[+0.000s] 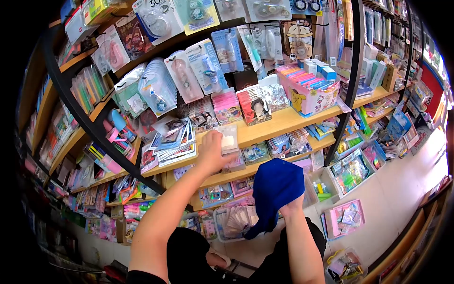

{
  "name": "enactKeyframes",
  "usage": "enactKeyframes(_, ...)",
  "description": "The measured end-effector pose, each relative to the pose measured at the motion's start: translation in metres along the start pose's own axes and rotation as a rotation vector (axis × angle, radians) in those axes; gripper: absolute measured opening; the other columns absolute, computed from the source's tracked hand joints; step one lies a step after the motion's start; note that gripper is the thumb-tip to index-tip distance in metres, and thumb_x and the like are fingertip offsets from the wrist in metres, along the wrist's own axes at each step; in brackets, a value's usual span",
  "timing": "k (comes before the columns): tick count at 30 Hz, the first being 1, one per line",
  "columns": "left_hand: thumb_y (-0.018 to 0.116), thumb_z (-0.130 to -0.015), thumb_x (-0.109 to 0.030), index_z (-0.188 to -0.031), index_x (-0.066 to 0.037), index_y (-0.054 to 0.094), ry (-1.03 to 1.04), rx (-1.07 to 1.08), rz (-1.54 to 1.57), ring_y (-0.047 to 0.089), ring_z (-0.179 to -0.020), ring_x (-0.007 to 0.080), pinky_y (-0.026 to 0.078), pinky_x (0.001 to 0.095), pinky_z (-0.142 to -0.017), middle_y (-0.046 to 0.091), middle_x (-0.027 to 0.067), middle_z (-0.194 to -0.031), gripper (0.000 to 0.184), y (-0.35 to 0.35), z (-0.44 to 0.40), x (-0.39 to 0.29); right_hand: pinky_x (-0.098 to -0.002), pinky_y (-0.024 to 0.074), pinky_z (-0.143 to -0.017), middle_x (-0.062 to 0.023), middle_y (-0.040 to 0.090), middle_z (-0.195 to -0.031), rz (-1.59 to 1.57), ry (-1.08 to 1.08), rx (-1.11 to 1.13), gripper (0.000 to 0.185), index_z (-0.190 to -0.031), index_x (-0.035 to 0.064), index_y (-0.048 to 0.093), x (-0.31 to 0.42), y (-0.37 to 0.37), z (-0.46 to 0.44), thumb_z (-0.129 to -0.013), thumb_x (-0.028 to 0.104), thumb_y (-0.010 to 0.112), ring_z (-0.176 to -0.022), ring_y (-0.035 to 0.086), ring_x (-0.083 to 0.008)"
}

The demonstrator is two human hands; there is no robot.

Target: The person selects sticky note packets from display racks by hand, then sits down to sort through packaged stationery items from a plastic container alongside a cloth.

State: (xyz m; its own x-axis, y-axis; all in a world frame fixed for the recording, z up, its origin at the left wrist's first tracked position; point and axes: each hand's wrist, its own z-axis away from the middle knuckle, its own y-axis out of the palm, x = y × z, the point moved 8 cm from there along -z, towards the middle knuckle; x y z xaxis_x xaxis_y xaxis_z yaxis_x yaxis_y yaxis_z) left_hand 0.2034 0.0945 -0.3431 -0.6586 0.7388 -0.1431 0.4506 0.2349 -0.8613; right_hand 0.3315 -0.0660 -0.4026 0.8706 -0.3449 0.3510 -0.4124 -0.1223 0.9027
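My left hand (212,152) is closed around the side of a small clear plastic box (229,137) with pale contents, at the front edge of the wooden shelf (269,124). In my right hand (293,206), lower and to the right, a dark blue cloth (279,187) is bunched over the fingers and hangs down. Left of the box lies a loose pile of photo cards (171,142). Behind it stand pink card packs (226,105) and a red pack (254,105).
Blister packs (184,75) hang above the shelf. A pink cartoon box (307,90) of packets stands at the right, by a black upright post (352,57). Below are a clear tub (235,222) of goods and a pink tray (343,218) on the floor.
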Motion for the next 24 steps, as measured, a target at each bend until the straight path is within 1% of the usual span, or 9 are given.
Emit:
enactKeyframes(3,0.079,-0.055,-0.024,-0.095,-0.001,0.043,0.068,0.025,-0.05,0.042,-0.097,0.0328,0.036,0.0394,-0.082,0.044,0.0156,-0.1,0.058,0.004,0.008,-0.002,-0.0376,0.0393,-0.091,-0.012,0.052,-0.113,0.062,0.004,-0.038,0.044,-0.116,0.0022,0.046,-0.009,-0.028,-0.001,-0.089,0.036,0.036,-0.104,0.051,-0.0253)
enactKeyframes(7,0.081,-0.051,-0.026,-0.086,-0.003,0.042,0.014,-0.041,-0.078,0.043,-0.09,0.0314,0.036,0.039,-0.078,0.044,0.0133,-0.093,0.057,0.007,-0.004,0.016,-0.0388,0.0372,-0.094,-0.0118,0.051,-0.116,0.006,-0.014,-0.107,0.046,-0.118,0.0031,0.045,-0.003,-0.039,0.002,-0.089,0.038,0.036,-0.106,0.049,-0.026)
enactKeyframes(13,0.082,-0.046,-0.033,-0.092,-0.003,0.042,-0.122,0.016,-0.115,0.043,-0.094,0.0312,0.035,0.0399,-0.082,0.044,0.0142,-0.097,0.068,0.015,-0.011,0.02,-0.0368,0.0414,-0.088,-0.0124,0.053,-0.112,-0.094,-0.046,-0.216,0.044,-0.116,0.001,0.046,0.007,-0.034,0.002,-0.089,0.034,0.036,-0.101,0.052,-0.0256)
enactKeyframes(16,0.082,-0.046,-0.034,-0.103,-0.001,0.04,0.052,-0.206,-0.212,0.041,-0.101,0.0335,0.033,0.0408,-0.086,0.043,0.0175,-0.107,0.078,-0.004,0.002,-0.01,-0.0386,0.039,-0.092,-0.0121,0.051,-0.116,-0.139,-0.084,-0.194,0.047,-0.119,0.0027,0.045,0.012,-0.039,0.0,-0.09,0.038,0.035,-0.106,0.05,-0.0268)
enactKeyframes(17,0.08,-0.053,-0.028,-0.111,0.001,0.037,0.143,-0.212,-0.149,0.039,-0.106,0.0363,0.031,0.0409,-0.09,0.039,0.0205,-0.115,0.078,-0.01,0.009,-0.024,-0.0391,0.0382,-0.093,-0.0119,0.05,-0.118,-0.154,-0.093,-0.193,0.047,-0.12,0.0032,0.045,0.013,-0.04,0.002,-0.09,0.039,0.034,-0.107,0.049,-0.0271)
enactKeyframes(20,0.075,-0.061,-0.019,-0.11,0.0,0.038,0.235,-0.17,0.143,0.04,-0.103,0.0382,0.033,0.0425,-0.088,0.041,0.0212,-0.112,0.064,0.011,0.047,-0.041,-0.0395,0.0352,-0.096,-0.0122,0.049,-0.12,-0.111,-0.128,-0.239,0.048,-0.121,0.0032,0.043,0.027,-0.041,0.009,-0.09,0.039,0.034,-0.11,0.046,-0.028)
enactKeyframes(21,0.067,-0.069,-0.019,-0.104,-0.001,0.043,0.268,-0.105,0.219,0.042,-0.101,0.0359,0.035,0.0444,-0.084,0.043,0.0195,-0.108,0.046,0.027,0.064,-0.048,-0.0398,0.0347,-0.096,-0.0124,0.048,-0.12,-0.106,-0.156,-0.213,0.049,-0.122,0.003,0.042,0.032,-0.043,0.011,-0.09,0.039,0.034,-0.11,0.046,-0.0283)
enactKeyframes(23,0.065,-0.071,-0.02,-0.097,0.0,0.047,0.04,0.313,0.414,0.046,-0.095,0.0353,0.039,0.0428,-0.079,0.047,0.0191,-0.099,0.038,0.098,0.108,-0.039,-0.0403,0.0337,-0.097,-0.0128,0.047,-0.122,-0.091,-0.218,-0.149,0.049,-0.123,0.0025,0.04,0.043,-0.045,0.014,-0.09,0.038,0.034,-0.111,0.045,-0.029)
enactKeyframes(24,0.065,-0.072,-0.02,-0.095,0.0,0.048,0.027,0.347,0.406,0.048,-0.093,0.0352,0.04,0.0421,-0.077,0.048,0.0189,-0.094,0.035,0.13,0.136,-0.035,-0.0407,0.0336,-0.097,-0.013,0.046,-0.122,-0.102,-0.228,-0.185,0.05,-0.124,0.0023,0.039,0.045,-0.046,0.015,-0.09,0.038,0.034,-0.111,0.045,-0.0292)
